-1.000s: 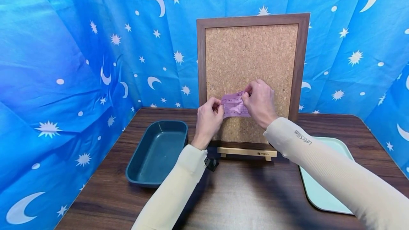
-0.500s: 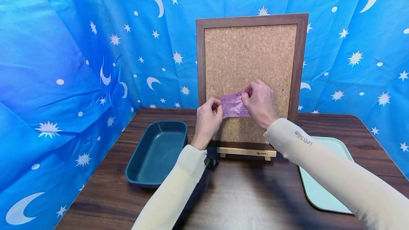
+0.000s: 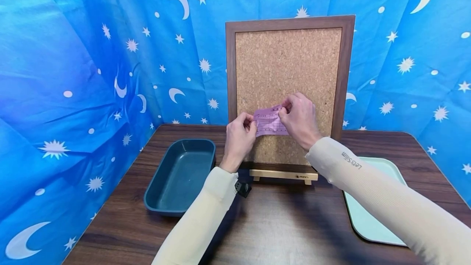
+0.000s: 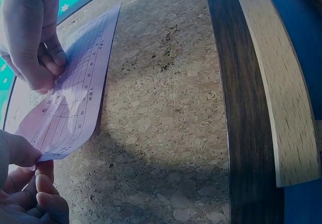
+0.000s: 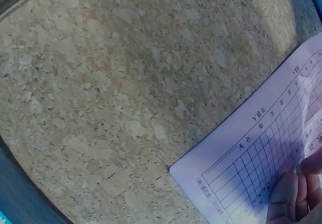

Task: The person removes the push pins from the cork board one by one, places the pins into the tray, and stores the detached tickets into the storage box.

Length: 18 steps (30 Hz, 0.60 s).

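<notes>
A pink printed receipt slip (image 3: 270,122) lies across the lower part of a framed corkboard (image 3: 290,64), its left part bowed off the cork in the left wrist view. My left hand (image 3: 240,136) pinches the slip's left edge between thumb and fingers. Over the upper middle of the slip, my right hand (image 3: 299,117) holds its thumb and fingers together against the paper. Between those fingertips a small pale object (image 5: 299,168) shows, too small to identify. The slip's lower right corner rests close along the cork in the right wrist view.
The corkboard leans on a small wooden easel (image 3: 283,175) on the dark wood table (image 3: 287,224). A deep teal tray (image 3: 180,179) stands to the left. Under my right forearm sits a mint-green tray (image 3: 375,220). A blue curtain (image 3: 191,52) with moons and stars hangs behind.
Both hands keep their hold at nearly the same spot on the slip. My right forearm and sleeve have turned very slightly; the head view has shifted a little.
</notes>
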Tool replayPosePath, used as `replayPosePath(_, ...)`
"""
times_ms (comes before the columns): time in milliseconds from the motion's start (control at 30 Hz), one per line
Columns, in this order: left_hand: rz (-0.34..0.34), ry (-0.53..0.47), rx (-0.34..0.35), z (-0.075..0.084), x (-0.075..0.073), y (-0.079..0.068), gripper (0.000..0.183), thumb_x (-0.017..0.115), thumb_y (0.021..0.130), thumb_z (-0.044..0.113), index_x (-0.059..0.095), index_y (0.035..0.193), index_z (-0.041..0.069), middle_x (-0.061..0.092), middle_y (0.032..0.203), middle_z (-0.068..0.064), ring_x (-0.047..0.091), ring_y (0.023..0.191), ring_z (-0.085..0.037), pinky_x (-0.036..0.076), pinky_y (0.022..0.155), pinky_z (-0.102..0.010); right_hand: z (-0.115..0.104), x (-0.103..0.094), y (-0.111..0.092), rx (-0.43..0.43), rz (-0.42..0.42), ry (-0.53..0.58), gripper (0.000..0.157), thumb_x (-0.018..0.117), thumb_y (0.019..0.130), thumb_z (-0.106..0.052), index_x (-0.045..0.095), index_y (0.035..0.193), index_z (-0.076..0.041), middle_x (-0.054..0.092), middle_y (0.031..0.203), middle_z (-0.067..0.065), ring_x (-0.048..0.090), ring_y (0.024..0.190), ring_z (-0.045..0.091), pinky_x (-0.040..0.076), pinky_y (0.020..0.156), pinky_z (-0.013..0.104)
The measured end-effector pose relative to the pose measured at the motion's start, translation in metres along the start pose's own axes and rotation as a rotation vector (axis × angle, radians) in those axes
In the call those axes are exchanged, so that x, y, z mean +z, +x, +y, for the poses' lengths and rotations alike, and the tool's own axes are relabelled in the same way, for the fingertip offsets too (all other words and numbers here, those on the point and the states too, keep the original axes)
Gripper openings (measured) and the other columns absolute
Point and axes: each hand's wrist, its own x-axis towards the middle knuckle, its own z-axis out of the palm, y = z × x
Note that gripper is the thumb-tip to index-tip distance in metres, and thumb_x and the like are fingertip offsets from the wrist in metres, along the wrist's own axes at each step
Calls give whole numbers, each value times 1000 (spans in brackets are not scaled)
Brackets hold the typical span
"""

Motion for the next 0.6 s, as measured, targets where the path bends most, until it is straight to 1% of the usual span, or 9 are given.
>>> replayPosePath(167, 5, -4, 0, 0, -1, 0, 3, 61, 87, 6, 63, 87, 4, 59, 70, -3, 51, 59, -13, 41, 54, -26, 1, -2, -2, -7, -11, 0, 6, 61, 74, 0, 66, 77, -1, 59, 77, 8, 56, 67, 23, 45, 67, 39)
replayPosePath(433, 31, -2, 10, 0, -2, 1, 4, 61, 86, 5, 64, 86, 3, 59, 69, -2, 51, 58, -13, 41, 55, -25, 4, -5, -6, -53, -3, 35, 7, 62, 72, -1, 66, 77, -2, 59, 79, 6, 56, 68, 21, 46, 65, 37)
replayPosePath(600, 39, -13, 9, -1, -3, 1, 4, 60, 86, 4, 63, 86, 2, 59, 69, -3, 51, 58, -13, 42, 54, -25, 5, -5, -7, -73, -19, 52, 5, 63, 73, -2, 66, 78, -3, 59, 78, 5, 57, 67, 19, 46, 65, 35)
